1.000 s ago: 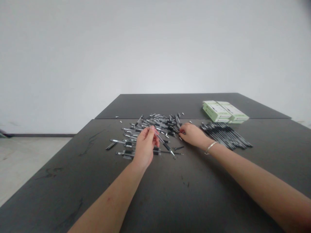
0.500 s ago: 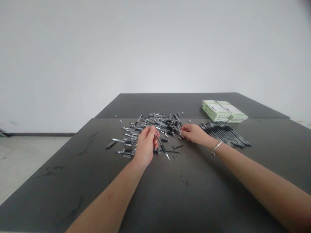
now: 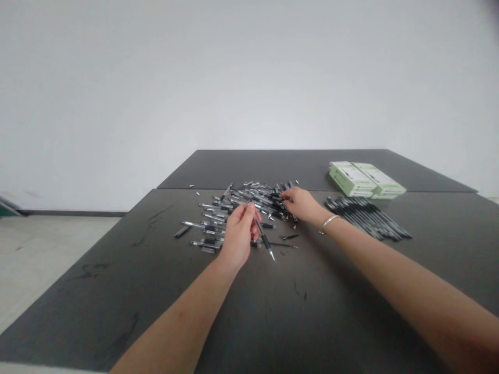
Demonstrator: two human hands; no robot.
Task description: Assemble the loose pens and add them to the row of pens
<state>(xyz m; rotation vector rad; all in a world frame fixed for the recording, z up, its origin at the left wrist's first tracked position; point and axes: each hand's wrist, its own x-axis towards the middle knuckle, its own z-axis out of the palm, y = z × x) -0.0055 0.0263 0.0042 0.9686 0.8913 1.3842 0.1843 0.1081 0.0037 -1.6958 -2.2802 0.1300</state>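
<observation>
My left hand [image 3: 239, 234] is closed on a pen [image 3: 263, 236] with a clear barrel and black grip, its tip pointing down and right above the dark table [image 3: 273, 311]. Behind it lies a loose heap of pen parts [image 3: 241, 205]. My right hand [image 3: 300, 203], with a bracelet on the wrist, reaches into the far right side of that heap, fingers curled among the pieces; I cannot make out what they pinch.
A tidy row of black pens [image 3: 368, 215] lies to the right of my right arm. Two pale green boxes [image 3: 364, 179] sit behind it near the table's far right. A few small loose parts [image 3: 288, 238] lie near the held pen.
My right hand has moved from the near right edge of the heap further back and left into it. The left hand has tilted its pen more steeply downward.
</observation>
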